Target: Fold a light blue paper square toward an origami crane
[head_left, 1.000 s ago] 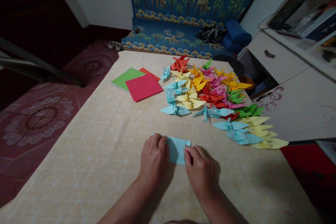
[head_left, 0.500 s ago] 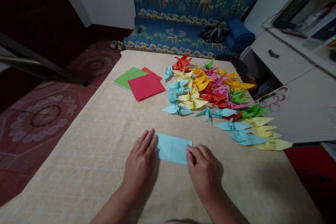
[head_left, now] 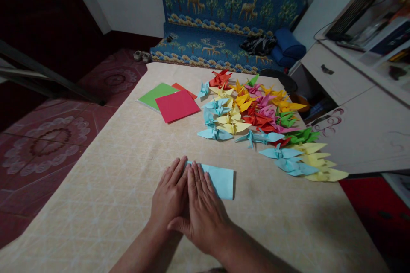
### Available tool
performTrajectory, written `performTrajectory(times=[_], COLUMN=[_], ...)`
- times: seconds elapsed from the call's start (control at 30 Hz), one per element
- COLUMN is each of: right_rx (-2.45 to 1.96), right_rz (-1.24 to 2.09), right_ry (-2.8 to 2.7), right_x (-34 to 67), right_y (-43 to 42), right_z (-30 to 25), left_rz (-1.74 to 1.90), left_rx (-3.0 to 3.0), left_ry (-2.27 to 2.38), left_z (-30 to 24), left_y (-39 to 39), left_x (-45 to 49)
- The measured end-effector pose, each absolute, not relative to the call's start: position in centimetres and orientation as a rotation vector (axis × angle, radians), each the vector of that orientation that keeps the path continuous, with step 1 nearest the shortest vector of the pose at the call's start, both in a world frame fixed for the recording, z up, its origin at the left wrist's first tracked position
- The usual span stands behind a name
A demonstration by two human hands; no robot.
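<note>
A light blue sheet of origami paper [head_left: 222, 181], folded into a rectangle, lies on the tablecloth in front of me. My left hand [head_left: 170, 192] rests flat at its left end, fingers stretched out and pointing away from me. Beside it, touching, my right hand [head_left: 205, 207] lies flat over the left part of the paper, fingers extended and thumb reaching toward my left wrist. Both hands cover the paper's left portion; its right end shows. Neither hand grasps anything.
Several folded paper cranes [head_left: 235, 127] in many colours spread over the table's right and far side. Square sheets, a pink one [head_left: 177, 106] over a green one [head_left: 153, 95], lie at the back left. A blue patterned sofa [head_left: 211, 42] and a white cabinet [head_left: 361, 111] stand beyond.
My right hand has moved left from the paper's right end, uncurled, and now lies flat beside my left hand. My left hand has stayed at the paper's left end.
</note>
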State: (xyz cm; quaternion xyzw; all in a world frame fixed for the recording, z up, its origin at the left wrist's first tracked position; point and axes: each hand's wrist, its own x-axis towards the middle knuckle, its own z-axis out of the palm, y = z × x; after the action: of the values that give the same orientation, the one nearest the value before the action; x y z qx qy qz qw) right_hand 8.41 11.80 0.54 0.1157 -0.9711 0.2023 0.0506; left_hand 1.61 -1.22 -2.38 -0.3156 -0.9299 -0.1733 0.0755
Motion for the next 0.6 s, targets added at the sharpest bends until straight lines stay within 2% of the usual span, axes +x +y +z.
performTrajectory(times=[0.33, 0.6], right_rx=[-0.009, -0.191], right_rz=[0.251, 0.588], right_ry=[-2.963, -2.948], right_x=[12.5, 6.9], right_y=[20.6, 21.2], right_z=[-0.6, 2.8], left_rz=[-0.624, -0.807], left_rx=[-0.825, -0.757], left_ry=[-2.772, -2.712], left_z=[-2.5, -2.9], left_y=[-1.7, -1.9], left_x=[1.2, 0.9])
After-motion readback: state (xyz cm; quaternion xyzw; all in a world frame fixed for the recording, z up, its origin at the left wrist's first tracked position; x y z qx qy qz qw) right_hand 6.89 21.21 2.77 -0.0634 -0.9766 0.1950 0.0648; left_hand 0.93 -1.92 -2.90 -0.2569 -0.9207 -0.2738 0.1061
